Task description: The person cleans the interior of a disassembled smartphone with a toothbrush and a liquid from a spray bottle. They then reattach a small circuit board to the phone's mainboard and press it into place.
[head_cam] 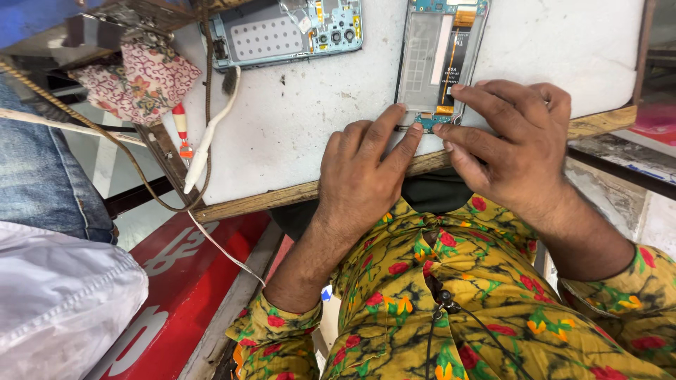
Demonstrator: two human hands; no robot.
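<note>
An opened phone frame [438,56] lies on the white worktop [303,119], its inner boards and an orange flex cable showing. My left hand [366,169] rests at its near end, index and middle fingertips pressing the small green board at the bottom edge. My right hand [517,141] sits beside it, fingertips touching the same lower corner of the frame. Neither hand holds a tool.
A second opened phone [285,32] lies at the back left. A small brush with a white handle [208,134] and a red-tipped tool [182,130] lie near the worktop's left edge, beside a floral cloth [137,77]. Another person's jeans-clad leg [42,176] stands at the left.
</note>
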